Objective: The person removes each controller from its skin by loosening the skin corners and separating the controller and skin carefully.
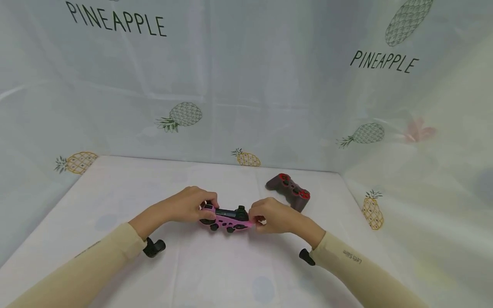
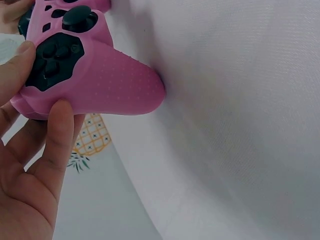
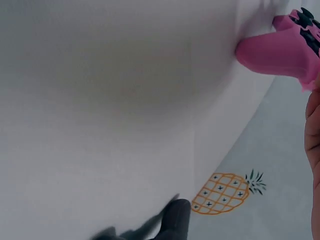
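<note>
A black game controller with a pink rubbery cover stands on the white cloth, its shoulder-button side facing up. On its left end, my left hand grips the body between thumb and fingers. In the left wrist view the cover is dotted on the handle, and its cutouts frame the direction buttons and a thumbstick. My right hand pinches the pink cover at the right end, where its edge seems pulled out from the body. In the right wrist view only part of that hand shows.
Behind my right hand lies a second controller, dark with red buttons. White cloth covers the table, and a pineapple-print sheet hangs behind and at the sides. Small black devices sit at both wrists.
</note>
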The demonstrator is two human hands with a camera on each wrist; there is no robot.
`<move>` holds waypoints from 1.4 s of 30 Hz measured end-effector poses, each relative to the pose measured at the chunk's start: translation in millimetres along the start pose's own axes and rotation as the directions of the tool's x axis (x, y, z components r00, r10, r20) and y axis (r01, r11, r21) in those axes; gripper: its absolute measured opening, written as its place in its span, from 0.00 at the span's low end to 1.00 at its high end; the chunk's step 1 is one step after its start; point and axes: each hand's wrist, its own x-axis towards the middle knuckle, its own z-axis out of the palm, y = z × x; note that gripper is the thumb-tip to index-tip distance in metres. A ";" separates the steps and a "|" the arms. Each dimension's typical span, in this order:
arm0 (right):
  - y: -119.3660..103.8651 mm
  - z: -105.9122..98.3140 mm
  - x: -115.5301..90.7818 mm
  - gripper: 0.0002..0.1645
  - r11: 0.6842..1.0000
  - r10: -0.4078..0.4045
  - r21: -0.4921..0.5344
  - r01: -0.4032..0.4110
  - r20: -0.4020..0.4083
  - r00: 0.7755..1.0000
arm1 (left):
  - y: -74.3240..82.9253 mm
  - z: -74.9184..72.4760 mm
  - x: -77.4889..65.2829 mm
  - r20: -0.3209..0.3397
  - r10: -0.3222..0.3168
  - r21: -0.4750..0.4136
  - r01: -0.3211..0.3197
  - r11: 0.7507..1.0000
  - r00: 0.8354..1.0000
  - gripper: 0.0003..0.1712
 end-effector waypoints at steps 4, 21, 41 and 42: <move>2.3 6.0 -4.1 0.13 0.997 0.061 0.051 -0.059 -0.031 0.998 | -0.3 -0.8 -0.1 -0.007 -0.013 -0.018 0.013 1.000 1.000 0.08; -11.3 10.8 -9.0 0.08 0.561 0.701 0.558 -0.612 0.073 0.709 | 7.6 7.5 -6.9 -0.071 -0.003 -0.056 -0.001 0.998 0.997 0.12; -5.7 11.2 2.3 0.08 0.253 0.744 0.776 -0.578 0.226 0.629 | 13.4 14.2 -8.8 -0.091 -0.027 -0.033 0.024 0.999 0.996 0.10; -5.6 10.8 2.9 0.08 0.239 0.747 0.779 -0.580 0.234 0.622 | 13.8 14.0 -9.0 -0.091 -0.028 -0.035 0.025 0.999 0.995 0.10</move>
